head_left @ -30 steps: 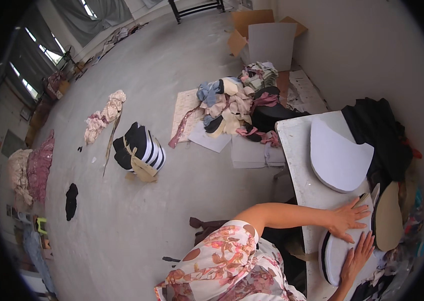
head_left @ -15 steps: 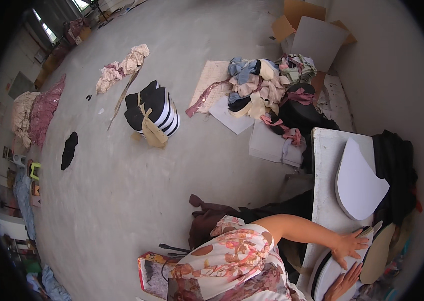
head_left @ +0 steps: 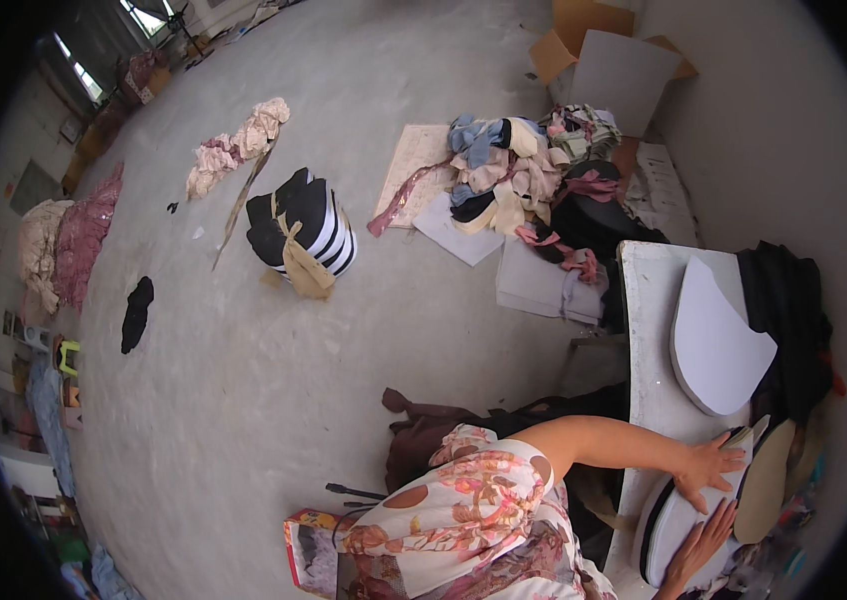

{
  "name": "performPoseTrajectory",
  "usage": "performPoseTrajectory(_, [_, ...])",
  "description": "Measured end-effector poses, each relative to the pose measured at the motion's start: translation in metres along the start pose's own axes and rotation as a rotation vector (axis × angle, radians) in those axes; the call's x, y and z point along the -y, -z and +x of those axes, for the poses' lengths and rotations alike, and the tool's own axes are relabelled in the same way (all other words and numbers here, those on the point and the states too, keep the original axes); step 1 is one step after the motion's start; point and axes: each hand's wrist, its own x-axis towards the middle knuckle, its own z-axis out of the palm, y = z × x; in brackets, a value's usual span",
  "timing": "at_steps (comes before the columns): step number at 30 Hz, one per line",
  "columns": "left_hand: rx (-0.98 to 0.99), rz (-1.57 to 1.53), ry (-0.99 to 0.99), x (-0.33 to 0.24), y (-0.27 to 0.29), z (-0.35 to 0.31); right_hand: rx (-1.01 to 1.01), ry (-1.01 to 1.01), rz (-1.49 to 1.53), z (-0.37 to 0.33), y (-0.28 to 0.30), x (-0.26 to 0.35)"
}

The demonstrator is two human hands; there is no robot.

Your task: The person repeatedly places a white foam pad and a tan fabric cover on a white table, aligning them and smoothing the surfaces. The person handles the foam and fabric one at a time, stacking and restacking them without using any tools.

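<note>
A stack of white, curved flat pieces (head_left: 665,520) with a black layer along its edge lies at the near end of the white table. My left hand (head_left: 711,470) rests on its upper part, palm down and fingers spread. Just below it, my right hand (head_left: 698,547) lies flat on the same stack with its fingers stretched out. Beside the stack, to the right, is a beige curved piece (head_left: 765,485). Farther up the table lies a loose white curved piece (head_left: 715,345). Neither hand is wrapped round anything.
Black cloth (head_left: 788,320) hangs along the table's (head_left: 648,300) right side by the wall. On the floor are a tied black-and-white bundle (head_left: 308,235), a heap of fabric strips (head_left: 518,170), stacked white sheets (head_left: 543,285) and an open carton (head_left: 613,80). A red box (head_left: 308,550) sits at bottom.
My right hand has slid up the stack toward my left hand, and more of its fingers show. My left hand stays spread on the stack. The view has shifted slightly.
</note>
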Motion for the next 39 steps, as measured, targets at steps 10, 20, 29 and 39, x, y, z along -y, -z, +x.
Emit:
performPoseTrajectory(10, [-0.009,0.146,0.04,-0.013,0.03,-0.019,-0.019,-0.064,0.165,0.008,0.008,0.02])
performPoseTrajectory(20, [0.111,0.215,-0.098,-0.024,0.037,-0.002,-0.155,-0.135,0.231,-0.014,-0.006,0.008])
performPoseTrajectory(29, [0.271,0.456,-0.181,-0.031,0.059,-0.004,-0.373,-0.054,0.442,0.004,-0.04,0.013])
performPoseTrajectory(39, [0.28,0.467,-0.222,-0.036,0.06,-0.002,-0.533,-0.055,0.263,0.016,-0.05,0.015])
